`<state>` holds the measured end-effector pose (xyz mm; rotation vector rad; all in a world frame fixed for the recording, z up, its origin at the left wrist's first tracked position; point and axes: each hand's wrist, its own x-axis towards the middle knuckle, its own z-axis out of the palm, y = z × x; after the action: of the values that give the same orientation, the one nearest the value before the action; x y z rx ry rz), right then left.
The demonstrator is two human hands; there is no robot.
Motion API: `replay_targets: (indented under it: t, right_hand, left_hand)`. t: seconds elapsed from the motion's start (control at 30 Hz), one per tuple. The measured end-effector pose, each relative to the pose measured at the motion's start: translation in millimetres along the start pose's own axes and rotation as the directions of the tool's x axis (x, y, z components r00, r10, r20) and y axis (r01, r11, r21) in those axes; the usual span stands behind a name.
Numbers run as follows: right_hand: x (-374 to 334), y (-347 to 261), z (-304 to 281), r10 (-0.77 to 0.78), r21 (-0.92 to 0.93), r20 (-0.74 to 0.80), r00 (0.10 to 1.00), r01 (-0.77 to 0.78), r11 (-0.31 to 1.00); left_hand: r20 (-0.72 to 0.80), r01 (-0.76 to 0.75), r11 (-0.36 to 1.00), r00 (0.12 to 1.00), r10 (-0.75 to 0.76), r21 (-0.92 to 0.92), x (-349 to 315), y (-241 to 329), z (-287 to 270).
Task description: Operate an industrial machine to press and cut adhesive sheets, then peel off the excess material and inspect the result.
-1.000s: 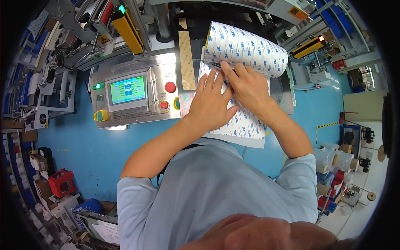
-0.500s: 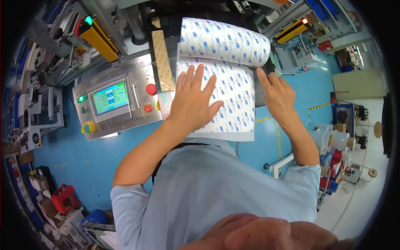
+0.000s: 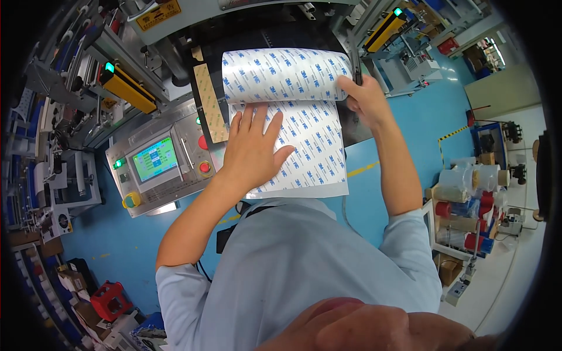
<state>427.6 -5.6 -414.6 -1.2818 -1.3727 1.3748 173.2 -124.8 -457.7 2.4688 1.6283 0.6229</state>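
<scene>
A white backing sheet [image 3: 310, 146] with blue print lies over the dark work surface, its far part curled back toward me as a rounded flap [image 3: 281, 76]. My left hand [image 3: 252, 146] is spread flat on the lower layer, fingertips at the crease under the flap. At the flap's right end, my right hand [image 3: 369, 102] is closed around a slim, dark, knife-like tool [image 3: 356, 64] that stands up past the fingers. Its thumb touches the flap's edge. The tool's lower part is hidden by the hand, so its exact kind is unclear.
Left of the sheet lies a tan printed strip [image 3: 211, 105]. A control panel [image 3: 155, 161] with a screen and red buttons stands at the left. Yellow light-curtain posts [image 3: 126, 88] flank the machine. A shelf of film rolls [image 3: 468, 199] stands at the right.
My right hand has moved from the crease up to the flap's right end, and the dark tool now shows upright. My left hand stays flat. The right post's lamp went from red to green.
</scene>
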Motion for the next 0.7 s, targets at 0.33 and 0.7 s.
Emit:
replay_targets:
  t: [0.33, 0.7]
  right_hand:
    - [10.0, -17.1, -65.2, -0.216, 0.554, -0.036, 0.976, 0.199, 0.808]
    - [-42.7, 18.8, -108.4, -0.215, 0.749, -0.245, 0.945, 0.325, 0.578]
  left_hand:
    - [0.233, -0.024, 0.996, 0.973, 0.004, 0.085, 18.0, -11.2, -30.0]
    - [0.245, 0.04, 0.996, 0.968, -0.059, 0.082, 116.1, -56.5, -6.9]
